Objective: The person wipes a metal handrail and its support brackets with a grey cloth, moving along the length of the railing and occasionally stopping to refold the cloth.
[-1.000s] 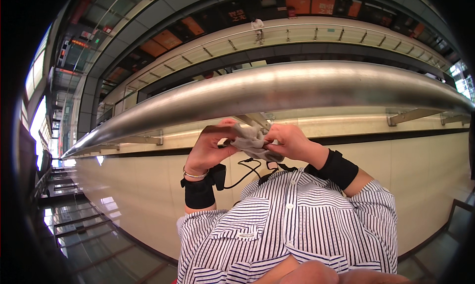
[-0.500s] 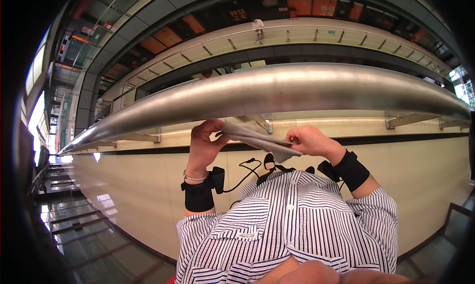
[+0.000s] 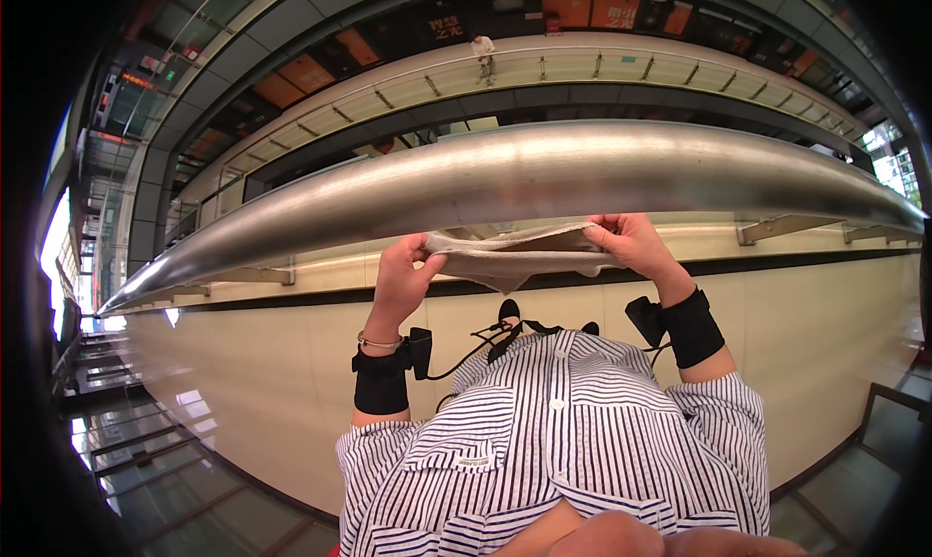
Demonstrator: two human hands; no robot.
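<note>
Hanging between both hands point(image 3: 396, 270) point(image 3: 636, 245): grey cloth point(image 3: 519, 264)

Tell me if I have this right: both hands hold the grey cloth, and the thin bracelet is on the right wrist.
The wrist is wrong: the head view shows the thin bracelet above the left hand, not the right hand. Both hands do hold the grey cloth.

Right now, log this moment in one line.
left hand: pinching cloth, left end | right hand: pinching right end | cloth: layered, held out between hands | rail: beyond cloth
</note>
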